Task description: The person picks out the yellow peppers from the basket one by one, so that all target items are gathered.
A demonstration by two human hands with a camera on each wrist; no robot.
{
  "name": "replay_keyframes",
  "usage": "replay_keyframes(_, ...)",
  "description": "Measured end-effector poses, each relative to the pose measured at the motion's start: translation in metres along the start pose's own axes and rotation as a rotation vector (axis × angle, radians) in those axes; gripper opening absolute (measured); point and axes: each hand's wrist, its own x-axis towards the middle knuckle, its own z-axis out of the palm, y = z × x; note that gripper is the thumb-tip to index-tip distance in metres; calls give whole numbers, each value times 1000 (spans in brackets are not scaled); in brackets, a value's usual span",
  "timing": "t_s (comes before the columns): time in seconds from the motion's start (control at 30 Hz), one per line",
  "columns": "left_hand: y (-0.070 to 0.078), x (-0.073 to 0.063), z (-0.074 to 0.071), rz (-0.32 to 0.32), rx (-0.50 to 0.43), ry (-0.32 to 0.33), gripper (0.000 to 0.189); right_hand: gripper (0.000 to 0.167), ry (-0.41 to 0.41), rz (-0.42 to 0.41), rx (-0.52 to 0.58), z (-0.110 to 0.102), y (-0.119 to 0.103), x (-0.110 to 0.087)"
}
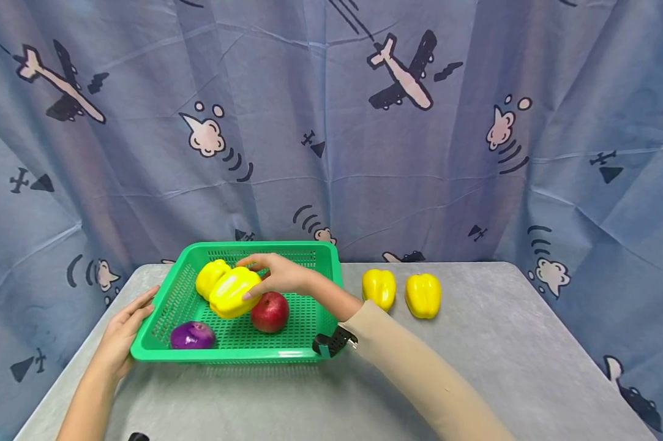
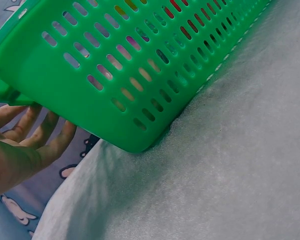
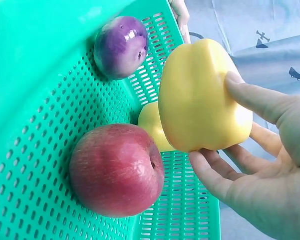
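My right hand (image 1: 278, 274) grips a yellow bell pepper (image 1: 233, 293) over the green basket (image 1: 237, 354), thumb on one side and fingers on the other. In the right wrist view, that bell pepper (image 3: 202, 95) hangs above another yellow bell pepper (image 3: 153, 125), which it partly hides. Inside the basket are also a red apple (image 3: 115, 170) and a glossy purple round vegetable (image 3: 121, 47). Against the basket's left end rests my left hand (image 1: 123, 337). Its fingers (image 2: 42, 131) extend to the outer wall below the rim in the left wrist view.
Two more yellow bell peppers (image 1: 379, 288) (image 1: 423, 296) stand on the grey table (image 1: 474, 355), right of the basket. A blue curtain (image 1: 331, 122) printed with planes hangs behind the table. A small black object (image 1: 138, 437) shows at the bottom edge of the head view.
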Motion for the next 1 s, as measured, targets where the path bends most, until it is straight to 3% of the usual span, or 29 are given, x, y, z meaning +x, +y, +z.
replay_keyframes(0.63, 0, -1, -1, -8, -7, -6, 47, 67, -42, -55, 33, -3, -3, -23)
replay_keyframes(1.0, 0, 0, -1, -5, -21, -15, 48, 65, -15, -80, 21, -11, -1, -37)
